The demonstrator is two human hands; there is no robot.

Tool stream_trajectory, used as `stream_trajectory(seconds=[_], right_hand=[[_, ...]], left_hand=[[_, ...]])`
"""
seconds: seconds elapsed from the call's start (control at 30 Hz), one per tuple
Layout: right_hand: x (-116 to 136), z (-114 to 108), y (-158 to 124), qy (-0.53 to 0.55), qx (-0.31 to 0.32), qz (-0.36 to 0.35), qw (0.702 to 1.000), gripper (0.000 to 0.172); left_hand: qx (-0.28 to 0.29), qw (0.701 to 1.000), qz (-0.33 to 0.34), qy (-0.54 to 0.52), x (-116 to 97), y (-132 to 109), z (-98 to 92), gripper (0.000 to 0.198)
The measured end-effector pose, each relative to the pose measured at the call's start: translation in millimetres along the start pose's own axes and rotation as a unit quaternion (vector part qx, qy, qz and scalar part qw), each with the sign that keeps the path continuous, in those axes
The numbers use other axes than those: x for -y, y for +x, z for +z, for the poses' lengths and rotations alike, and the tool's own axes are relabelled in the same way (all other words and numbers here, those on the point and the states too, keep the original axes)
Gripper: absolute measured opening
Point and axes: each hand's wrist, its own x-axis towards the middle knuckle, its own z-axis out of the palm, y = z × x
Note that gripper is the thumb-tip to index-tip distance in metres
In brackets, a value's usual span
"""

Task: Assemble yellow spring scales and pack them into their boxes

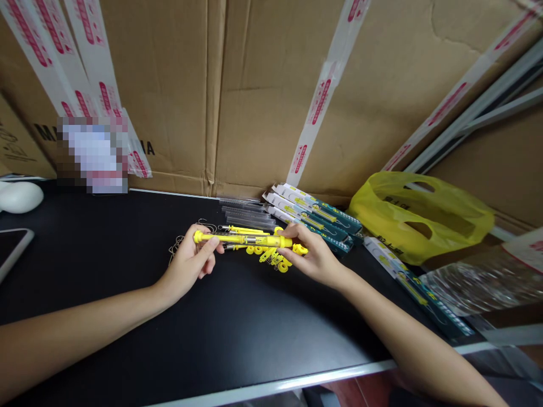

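A tubular spring scale (244,239), with a clear barrel and yellow ends, lies level between my hands above the black table (237,328). My left hand (186,263) is closed round its left end, thumb along the barrel. At the right end, my right hand (316,254) pinches the yellow cap between thumb and fingers. Just behind and below the scale is a pile of small yellow plastic parts (278,261), partly covered by it. Clear plastic tubes (248,216) lie beyond the pile. Thin metal hooks (175,247) show behind my left hand.
Several printed boxes (314,217) are stacked at the back, and another box (418,285) lies to the right. A yellow plastic bag (382,209) stands near a clear plastic wrap (479,282). Large cardboard (263,102) walls the back. A white-edged device (12,251) sits far left.
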Motion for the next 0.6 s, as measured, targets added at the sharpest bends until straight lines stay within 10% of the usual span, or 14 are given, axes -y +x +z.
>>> stream_trajectory(seconds=[0.6], right_hand=[[-1.8,3.2,-6.9,0.091,0.053,0.093,0.99,0.018]], left_hand=[[0.005,1.0,0.003,0.002,-0.7,0.0,-0.5,0.024]])
